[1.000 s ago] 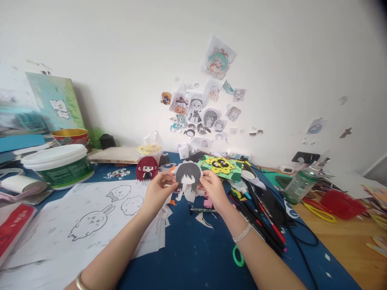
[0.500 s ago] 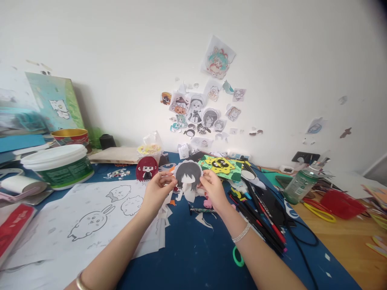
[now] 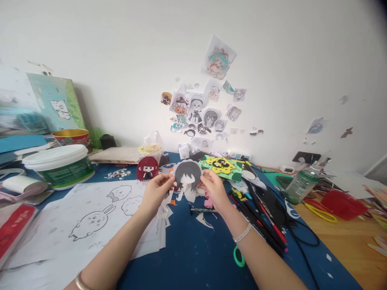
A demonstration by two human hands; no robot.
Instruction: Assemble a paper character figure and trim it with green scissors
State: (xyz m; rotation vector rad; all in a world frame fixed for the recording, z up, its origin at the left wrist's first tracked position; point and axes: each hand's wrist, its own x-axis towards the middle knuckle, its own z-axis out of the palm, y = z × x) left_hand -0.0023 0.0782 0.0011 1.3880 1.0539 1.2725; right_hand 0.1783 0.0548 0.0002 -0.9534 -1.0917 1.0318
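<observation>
A paper cutout (image 3: 188,171) of a character's head, with dark grey hair, a pale frilled edge and a blank white face, is held upright above the blue table. My left hand (image 3: 159,188) pinches its left edge between thumb and fingers. On the opposite edge, my right hand (image 3: 214,187) grips it the same way. Just left of the cutout stands a red-haired paper figure (image 3: 147,169). Paper scraps (image 3: 204,220) and a slim dark pen (image 3: 203,210) lie below and behind the held piece.
Drawing sheets (image 3: 90,221) spread over the left side, near a white-lidded tub (image 3: 59,165). Pens and markers (image 3: 263,221) crowd the right, beside a black cable (image 3: 302,241) and a green bottle (image 3: 302,183). A green scissors handle (image 3: 238,256) shows by my right forearm. Cutouts (image 3: 196,108) cover the wall.
My left hand's fingers have drawn closer together on the cutout's edge. The cutout and my right hand stay almost where they were.
</observation>
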